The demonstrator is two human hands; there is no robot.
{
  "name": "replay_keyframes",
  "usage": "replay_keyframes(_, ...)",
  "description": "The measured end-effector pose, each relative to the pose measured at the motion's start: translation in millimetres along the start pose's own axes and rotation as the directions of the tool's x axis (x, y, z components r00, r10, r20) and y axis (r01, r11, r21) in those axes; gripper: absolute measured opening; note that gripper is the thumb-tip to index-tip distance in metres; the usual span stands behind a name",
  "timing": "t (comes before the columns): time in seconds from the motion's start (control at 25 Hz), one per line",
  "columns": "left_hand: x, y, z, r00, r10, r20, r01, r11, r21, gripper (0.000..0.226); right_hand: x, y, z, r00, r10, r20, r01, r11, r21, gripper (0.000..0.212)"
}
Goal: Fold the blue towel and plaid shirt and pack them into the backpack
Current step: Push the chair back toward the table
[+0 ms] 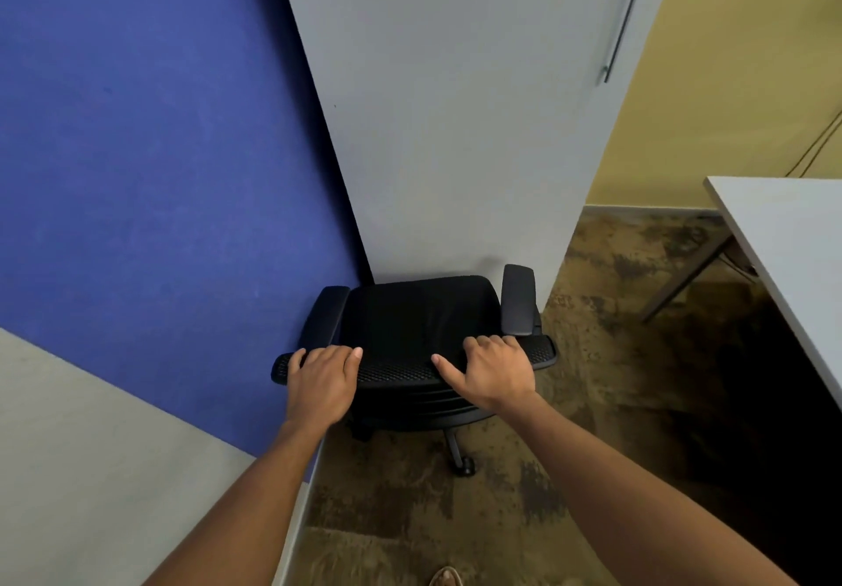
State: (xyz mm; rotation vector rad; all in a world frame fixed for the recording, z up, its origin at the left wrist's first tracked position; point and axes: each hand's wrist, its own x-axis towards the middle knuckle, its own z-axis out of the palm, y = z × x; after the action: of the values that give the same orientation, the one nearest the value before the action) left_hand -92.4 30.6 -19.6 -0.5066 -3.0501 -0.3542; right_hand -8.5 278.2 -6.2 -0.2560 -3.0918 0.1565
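Left hand [321,383] and right hand [494,369] gripping mesh top edge of black office chair [419,321], fingers curled over. Fingertips hidden. Towel, shirt, backpack out of view.

Chair: a black swivel office chair [421,312] with a black fabric seat, a black mesh backrest of fine dotted weave, and matte black padded armrests.
Partition: a deep blue felt panel [159,153], plain, faintly mottled.
Pillar: a pale grey painted column [455,107], unpatterned.
Wall: a mustard-yellow painted wall [729,61] with a pale skirting strip along its foot.
Floor: brown carpet [592,312] blotched with darker brown and black patches.
Worktop, right: a white flat worktop [793,230] on a grey metal leg.
Worktop, left: a light grey worktop surface [91,471], plain.
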Motion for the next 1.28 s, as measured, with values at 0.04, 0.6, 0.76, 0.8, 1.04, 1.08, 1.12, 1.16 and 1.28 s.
replay_keyframes(0.04,-2,3,0,1.000,0.000,0.002,0.000,1.000,-0.007,0.051,-2,3,1,1.000,-0.001,0.005,0.001,1.000,0.003,0.078)
replay_keyframes(0.6,-66,71,21,0.998,0.013,-0.061,-0.013,1.000,0.001,0.057,-55,67,8,0.998,-0.035,-0.045,0.036,0.999,0.004,0.071)
replay_keyframes(0.76,-86,97,26,0.994,0.060,-0.092,-0.059,0.998,0.014,0.059,-79,92,6,0.996,-0.034,-0.078,0.034,0.999,-0.006,0.065)
replay_keyframes(0.8,-92,106,26,0.993,0.063,-0.099,-0.063,0.998,0.007,0.058,-85,99,4,0.996,-0.032,-0.079,0.031,0.999,-0.007,0.064)
replay_keyframes(1.04,-117,141,30,0.993,0.092,-0.074,-0.093,0.996,-0.009,0.059,-127,130,-5,0.996,-0.001,-0.087,0.000,1.000,-0.012,0.063)
replay_keyframes(1.08,-120,145,30,0.991,0.105,-0.078,-0.106,0.994,-0.012,0.060,-134,133,-7,0.996,0.009,-0.090,-0.010,1.000,-0.010,0.063)
replay_keyframes(1.12,-123,149,30,0.990,0.118,-0.079,-0.119,0.993,-0.017,0.060,-141,135,-8,0.996,0.018,-0.090,-0.019,1.000,-0.005,0.063)
replay_keyframes(1.16,-126,153,30,0.988,0.136,-0.078,-0.138,0.990,-0.022,0.060,-149,139,-9,0.996,0.030,-0.089,-0.031,1.000,0.001,0.062)
replay_keyframes(1.28,-133,168,30,0.979,0.187,-0.080,-0.190,0.981,-0.035,0.061,-171,149,-12,0.992,0.073,-0.104,-0.072,0.997,0.010,0.060)
